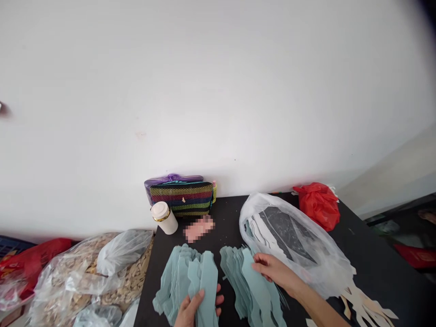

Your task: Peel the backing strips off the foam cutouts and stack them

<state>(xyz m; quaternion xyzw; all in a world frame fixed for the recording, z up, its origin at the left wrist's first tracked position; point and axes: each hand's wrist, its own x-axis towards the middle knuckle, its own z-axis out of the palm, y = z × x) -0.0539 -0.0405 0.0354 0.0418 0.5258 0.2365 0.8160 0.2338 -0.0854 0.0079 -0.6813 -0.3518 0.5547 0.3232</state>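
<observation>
Pale blue-green, flat, wavy-edged cut pieces lie in two overlapping piles on the black table (226, 218). My left hand (195, 306) is closed round the front pieces of the left pile (177, 272), thumb on top and fingers round the right edge. At the right pile (235, 281), my right hand (270, 270) has thumb and forefinger pinched at the upper edge of the front piece (255, 284). Their material is unclear, and the lower ends run out of view. Just beyond my right hand lies a clear plastic bag (327, 268) with dark and white sheets inside.
Along the wall stand a striped pouch (180, 197), a white lidded cup (165, 218) and a tied red bag (318, 204). A blurred pink item (199, 228) lies before the pouch. Cream strips (366, 302) lie at right. Large filled plastic bags (68, 272) are left of the table.
</observation>
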